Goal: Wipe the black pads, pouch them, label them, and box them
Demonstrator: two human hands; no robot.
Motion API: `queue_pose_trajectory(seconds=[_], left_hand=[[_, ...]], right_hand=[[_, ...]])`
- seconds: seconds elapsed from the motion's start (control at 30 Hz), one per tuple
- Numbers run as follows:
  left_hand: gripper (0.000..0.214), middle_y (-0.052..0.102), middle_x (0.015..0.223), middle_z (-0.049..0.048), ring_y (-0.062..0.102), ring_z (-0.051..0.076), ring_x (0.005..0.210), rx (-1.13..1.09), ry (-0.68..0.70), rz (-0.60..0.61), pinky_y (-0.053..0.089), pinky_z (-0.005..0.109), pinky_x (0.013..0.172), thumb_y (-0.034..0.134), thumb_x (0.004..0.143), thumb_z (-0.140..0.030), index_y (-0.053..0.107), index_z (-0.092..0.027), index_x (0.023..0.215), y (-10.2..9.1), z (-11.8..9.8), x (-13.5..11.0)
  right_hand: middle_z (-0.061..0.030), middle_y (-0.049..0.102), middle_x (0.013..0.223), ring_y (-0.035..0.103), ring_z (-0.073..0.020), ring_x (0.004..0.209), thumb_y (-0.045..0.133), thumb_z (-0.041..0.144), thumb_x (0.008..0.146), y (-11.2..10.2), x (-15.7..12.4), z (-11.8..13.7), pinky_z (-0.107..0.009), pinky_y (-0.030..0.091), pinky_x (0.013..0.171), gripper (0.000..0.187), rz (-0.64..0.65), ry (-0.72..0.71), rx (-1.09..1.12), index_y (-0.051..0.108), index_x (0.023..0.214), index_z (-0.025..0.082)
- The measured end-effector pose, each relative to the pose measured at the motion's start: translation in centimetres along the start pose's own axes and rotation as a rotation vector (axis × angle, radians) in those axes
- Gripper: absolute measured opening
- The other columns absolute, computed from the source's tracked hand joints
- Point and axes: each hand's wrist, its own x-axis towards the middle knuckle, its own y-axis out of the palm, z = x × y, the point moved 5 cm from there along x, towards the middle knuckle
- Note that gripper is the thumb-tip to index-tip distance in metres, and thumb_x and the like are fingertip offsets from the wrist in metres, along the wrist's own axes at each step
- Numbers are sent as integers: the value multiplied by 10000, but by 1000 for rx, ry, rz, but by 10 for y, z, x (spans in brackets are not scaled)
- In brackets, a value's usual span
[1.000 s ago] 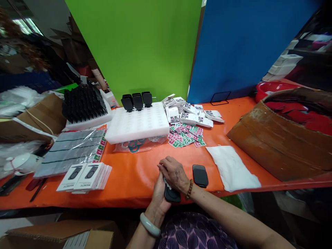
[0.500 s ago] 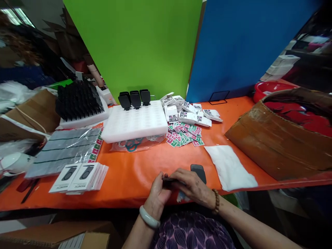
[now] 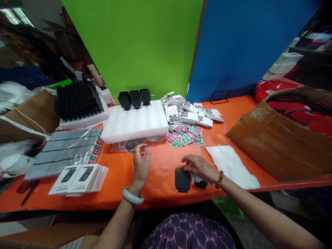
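Observation:
A flat black device (image 3: 182, 179) lies on the orange table (image 3: 160, 166) near its front edge. My right hand (image 3: 201, 167) rests flat beside it, fingers stretched out, over a second black device (image 3: 201, 184) and a small white wipe (image 3: 194, 178). My left hand (image 3: 141, 162), with a pale bangle on the wrist, is raised over the table with its fingers apart and empty. It is close to a clear bag of rings (image 3: 129, 146) under the white foam tray (image 3: 135, 124). Three black devices (image 3: 135, 98) stand at the tray's far edge.
White product boxes (image 3: 77, 176) and a grey plastic-wrapped pack (image 3: 64, 148) lie at the left. Green and pink stickers (image 3: 185, 135) and small boxes (image 3: 186, 110) sit mid-table. A white cloth (image 3: 230, 166) and a large cardboard box (image 3: 280, 138) are at the right.
Both hands held one black device together at the table edge. That device now lies on the table; my left hand has moved forward toward the foam tray and my right hand has gone flat.

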Motion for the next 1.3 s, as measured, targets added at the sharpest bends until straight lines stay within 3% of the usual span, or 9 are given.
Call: queue_pose_trajectory(seconds=[0.13, 0.23, 0.47, 0.6, 0.73, 0.9, 1.03, 1.17, 1.3], left_hand=[[191, 610, 1072, 102, 556, 252, 1051, 449, 382, 31, 438, 411, 940, 579, 795, -259, 573, -189, 973, 7, -24, 41], [278, 578, 1243, 155, 481, 304, 1229, 703, 483, 40, 378, 445, 1036, 595, 800, -247, 589, -156, 1063, 12, -23, 71], [549, 477, 1427, 174, 289, 352, 1397, 1081, 432, 35, 237, 483, 1133, 494, 881, -467, 540, -102, 1289, 13, -10, 138], [670, 410, 1486, 149, 248, 357, 1416, 1145, 318, 130, 190, 512, 1141, 442, 858, -593, 498, -150, 1358, 12, -2, 156], [704, 401, 1493, 144, 273, 361, 1404, 1131, 244, 181, 193, 523, 1129, 433, 829, -640, 498, -186, 1364, 11, 7, 162], [693, 440, 1448, 209, 306, 418, 1372, 981, 271, 159, 177, 562, 1107, 504, 789, -633, 567, -166, 1297, 12, 9, 165], [649, 448, 1441, 212, 302, 441, 1364, 910, 255, 127, 151, 580, 1100, 538, 779, -607, 586, -179, 1264, 13, 9, 167], [660, 415, 1465, 212, 290, 445, 1368, 955, 205, 150, 160, 585, 1087, 495, 803, -610, 545, -185, 1307, 13, 11, 168], [656, 414, 1463, 219, 293, 459, 1361, 958, 197, 152, 156, 604, 1078, 510, 799, -601, 551, -181, 1302, 17, 8, 167]], right_hand=[[-38, 683, 815, 609, -182, 749, 594, 249, 835, -50, 33, 13, -268, 410, 675, 152, -158, -17, -66, 670, 954, 193], [-15, 669, 737, 589, -168, 688, 581, 287, 849, -86, 76, 39, -253, 389, 629, 138, -242, -108, -59, 681, 878, 197], [-61, 694, 911, 598, -179, 827, 602, 272, 836, -130, 221, 106, -252, 409, 700, 155, -338, -149, -193, 673, 926, 167], [-107, 682, 1019, 598, -197, 895, 611, 242, 835, -128, 303, 123, -261, 428, 709, 205, -355, -116, -207, 641, 1011, 141], [-107, 674, 1000, 591, -205, 884, 642, 214, 802, -118, 357, 119, -276, 436, 706, 170, -370, -69, -189, 630, 957, 147], [-97, 665, 993, 585, -185, 837, 644, 231, 800, -115, 382, 111, -273, 451, 679, 257, -428, -69, -120, 603, 1040, 149], [-34, 691, 880, 598, -148, 802, 674, 204, 765, -124, 385, 111, -245, 458, 703, 109, -398, -159, -63, 681, 867, 168], [-50, 696, 871, 611, -150, 768, 621, 226, 812, -132, 374, 108, -265, 477, 688, 154, -452, -202, -15, 696, 921, 149], [-52, 685, 932, 617, -172, 837, 581, 195, 837, -120, 346, 122, -287, 481, 735, 145, -499, -281, -15, 696, 923, 179]])
